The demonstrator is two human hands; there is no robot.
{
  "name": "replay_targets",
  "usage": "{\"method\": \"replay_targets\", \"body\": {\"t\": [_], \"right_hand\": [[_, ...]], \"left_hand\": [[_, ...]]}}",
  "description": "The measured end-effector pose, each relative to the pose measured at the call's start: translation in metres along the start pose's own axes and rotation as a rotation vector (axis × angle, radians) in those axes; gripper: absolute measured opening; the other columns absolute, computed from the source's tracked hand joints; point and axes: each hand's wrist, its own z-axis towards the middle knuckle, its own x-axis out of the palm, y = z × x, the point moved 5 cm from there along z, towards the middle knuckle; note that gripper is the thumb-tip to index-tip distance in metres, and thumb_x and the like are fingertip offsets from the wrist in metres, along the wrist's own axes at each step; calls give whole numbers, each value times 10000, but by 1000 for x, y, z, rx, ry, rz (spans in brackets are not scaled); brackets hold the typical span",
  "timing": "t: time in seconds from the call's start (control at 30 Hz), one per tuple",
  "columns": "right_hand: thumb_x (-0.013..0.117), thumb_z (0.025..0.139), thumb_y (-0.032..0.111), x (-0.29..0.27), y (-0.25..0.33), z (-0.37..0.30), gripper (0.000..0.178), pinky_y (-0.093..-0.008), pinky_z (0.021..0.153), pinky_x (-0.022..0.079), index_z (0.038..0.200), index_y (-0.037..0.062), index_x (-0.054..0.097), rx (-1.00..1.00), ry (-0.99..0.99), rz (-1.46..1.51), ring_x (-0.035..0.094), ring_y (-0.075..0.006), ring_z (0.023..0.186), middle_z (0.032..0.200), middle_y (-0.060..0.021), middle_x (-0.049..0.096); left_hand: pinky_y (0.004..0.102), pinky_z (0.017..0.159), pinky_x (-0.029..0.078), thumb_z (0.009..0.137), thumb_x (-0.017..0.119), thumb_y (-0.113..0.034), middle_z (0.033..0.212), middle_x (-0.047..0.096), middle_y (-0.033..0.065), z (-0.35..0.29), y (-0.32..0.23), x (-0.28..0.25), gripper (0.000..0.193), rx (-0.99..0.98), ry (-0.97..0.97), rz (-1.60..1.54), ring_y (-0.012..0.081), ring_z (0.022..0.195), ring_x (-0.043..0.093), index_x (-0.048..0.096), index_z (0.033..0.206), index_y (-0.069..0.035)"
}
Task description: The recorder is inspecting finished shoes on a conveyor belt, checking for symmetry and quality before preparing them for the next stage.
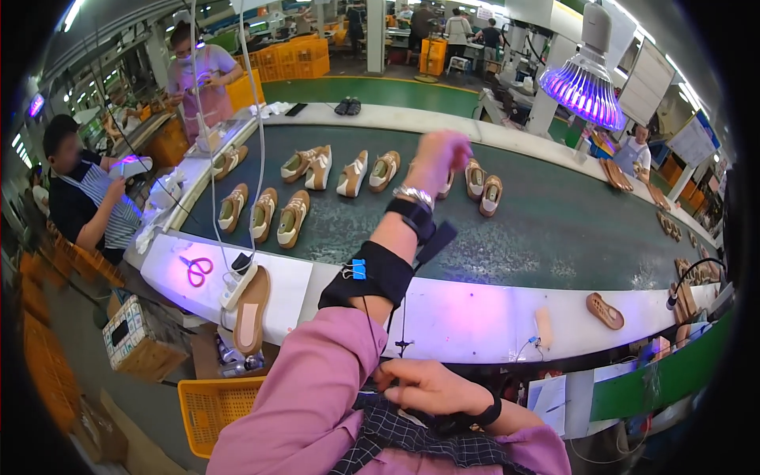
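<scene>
My left arm stretches across the table to the dark green conveyor belt (538,245). My left hand (445,152) hangs over the belt, blurred, with its fingers partly hidden. Close to it are a half-covered tan shoe (446,187) and a pair of tan and white sneakers, one upright (475,178) and one beside it (491,195). Low in front of my body, near the table edge and a checked apron (364,447), is my right hand (427,386). Its fingers are curled; whatever they hold, if anything, is hidden.
Several more sneakers (293,218) stand on the belt's left. On the white table lie red-handled scissors (197,271), a power strip (240,285), a sole (252,310) and a brown shoe part (605,311). A lamp (584,87) hangs upper right. Co-workers (87,190) are around the belt.
</scene>
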Motion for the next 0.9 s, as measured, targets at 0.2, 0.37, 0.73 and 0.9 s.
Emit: {"method": "replay_targets", "body": {"t": [0.2, 0.37, 0.73, 0.9], "right_hand": [[442, 922, 243, -58, -72, -8, 300, -244, 640, 476, 1028, 10, 600, 36, -309, 290, 613, -121, 668, 971, -71, 644], [501, 867, 151, -110, -58, -5, 222, -274, 625, 478, 944, -21, 618, 128, -719, -173, 611, -142, 682, 858, -89, 651], [511, 875, 239, -96, -2, 81, 373, -404, 943, 396, 1121, -35, 564, -456, 10, 716, 532, -326, 1120, 1205, -194, 558], [515, 888, 184, -57, -83, 100, 367, -421, 989, 387, 1237, 74, 485, -222, 375, 659, 500, -364, 1145, 1220, -169, 497]], "left_hand": [[329, 612, 459, 802, 563, -121, 609, 553, 30, -37, -97, 49, 107, 193, 229, -740, 148, 548, 523, 588, 855, -31], [346, 621, 440, 804, 561, -145, 606, 551, 30, -104, -97, 106, 114, 167, 464, -676, 153, 544, 518, 595, 832, -40], [331, 573, 452, 805, 549, -193, 587, 541, 25, -164, -38, 238, 141, -382, 785, -965, 145, 480, 498, 596, 793, -61], [342, 569, 464, 789, 533, -259, 561, 551, 33, -155, -63, 260, 208, -390, 881, -1066, 155, 471, 501, 591, 749, -64]]}}
